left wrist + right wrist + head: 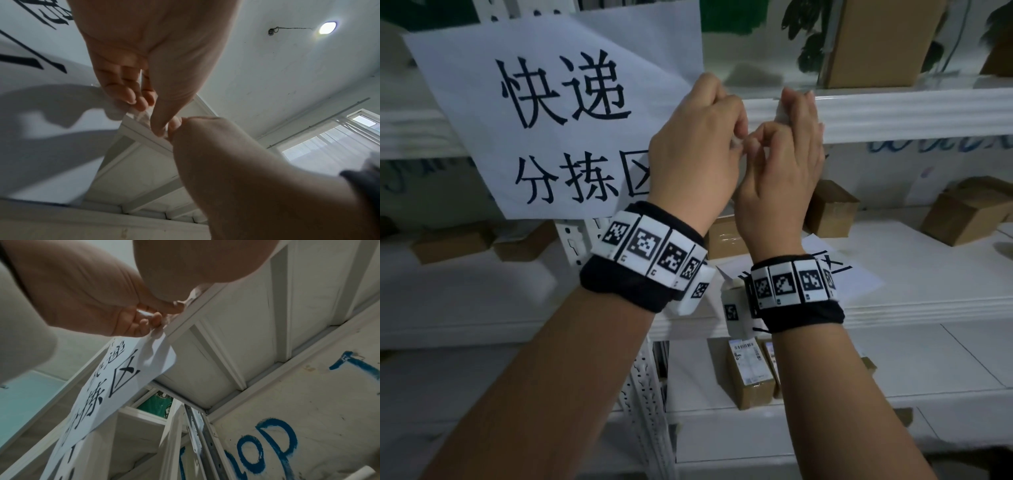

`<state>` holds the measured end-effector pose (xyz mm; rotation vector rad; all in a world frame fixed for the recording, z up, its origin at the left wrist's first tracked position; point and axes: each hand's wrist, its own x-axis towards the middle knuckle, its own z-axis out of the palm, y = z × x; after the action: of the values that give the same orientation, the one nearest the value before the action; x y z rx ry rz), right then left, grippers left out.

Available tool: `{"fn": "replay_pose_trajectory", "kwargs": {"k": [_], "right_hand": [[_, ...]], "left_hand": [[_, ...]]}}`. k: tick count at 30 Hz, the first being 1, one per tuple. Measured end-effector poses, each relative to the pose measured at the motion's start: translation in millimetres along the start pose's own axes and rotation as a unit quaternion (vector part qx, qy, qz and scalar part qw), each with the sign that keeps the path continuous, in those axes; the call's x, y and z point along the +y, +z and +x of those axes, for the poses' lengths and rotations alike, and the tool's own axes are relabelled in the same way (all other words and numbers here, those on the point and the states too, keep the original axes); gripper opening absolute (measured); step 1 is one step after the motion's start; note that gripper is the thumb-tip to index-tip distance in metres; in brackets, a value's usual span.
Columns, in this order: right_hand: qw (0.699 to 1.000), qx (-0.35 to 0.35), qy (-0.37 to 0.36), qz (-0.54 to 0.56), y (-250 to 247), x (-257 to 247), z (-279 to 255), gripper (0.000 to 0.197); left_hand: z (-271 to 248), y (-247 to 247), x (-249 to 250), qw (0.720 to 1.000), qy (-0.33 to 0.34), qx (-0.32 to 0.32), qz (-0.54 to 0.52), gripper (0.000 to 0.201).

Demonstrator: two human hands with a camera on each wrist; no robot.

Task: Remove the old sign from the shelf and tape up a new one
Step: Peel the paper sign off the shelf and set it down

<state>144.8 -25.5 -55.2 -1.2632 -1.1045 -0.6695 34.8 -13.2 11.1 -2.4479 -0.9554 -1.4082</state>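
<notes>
A: What does the head view show at centre?
B: A white paper sign (544, 116) with black brush characters, hanging tilted against the front edge of a white metal shelf (914, 113). Its right corner is covered by the left hand (698, 150).

A: State of the left fingers?
B: Curled; thumb and fingertips (141, 104) are pressed together, pinching a crumpled strip of clear tape (141, 116) at the sign's corner, right at the shelf edge.

A: And the right hand (780, 171)?
B: It touches the left hand. Its fingers are curled, pinching near the same strip. The head view also shows a small whitish wad (782, 113) gripped higher up against the shelf edge; what it is cannot be told.

A: Other objects?
B: A second sheet with black characters (825, 270) lies flat on the shelf board below, partly hidden by the right wrist. Cardboard boxes (962, 212) stand on the boards. Both wrists carry black bands with square-coded tags (650, 253). Blue painted lettering (267, 446) marks the wall behind.
</notes>
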Motion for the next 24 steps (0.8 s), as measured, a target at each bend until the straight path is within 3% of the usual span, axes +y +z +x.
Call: {"fn": "replay_pose_trajectory", "kwargs": {"k": [6, 9, 11, 14, 17, 24], "right_hand": [[0.997, -0.063, 0.043, -0.025, -17, -15, 7, 0.011], [0.997, -0.041, 0.058, 0.039, -16, -20, 1, 0.013], [0.993, -0.017, 0.068, 0.099, -16, -24, -8, 0.028], [0.984, -0.057, 0.107, 0.129, -15, -30, -16, 0.045], [0.982, -0.088, 0.113, 0.122, -9, -36, -16, 0.031], [0.987, -0.017, 0.13, 0.096, 3, -42, -6, 0.009]], "left_hand": [[-7, -1, -7, 0.999, 0.01, 0.0, -0.053, 0.006], [-7, -4, -18, 0.993, -0.019, 0.016, -0.119, 0.009], [-6, -9, -26, 0.984, -0.047, 0.027, -0.168, 0.01], [-8, -12, -27, 0.981, -0.042, 0.025, -0.187, 0.01], [-14, -10, -20, 0.985, -0.017, 0.028, -0.17, 0.012], [-23, -13, -34, 0.983, 0.0, 0.093, -0.158, 0.009]]}}
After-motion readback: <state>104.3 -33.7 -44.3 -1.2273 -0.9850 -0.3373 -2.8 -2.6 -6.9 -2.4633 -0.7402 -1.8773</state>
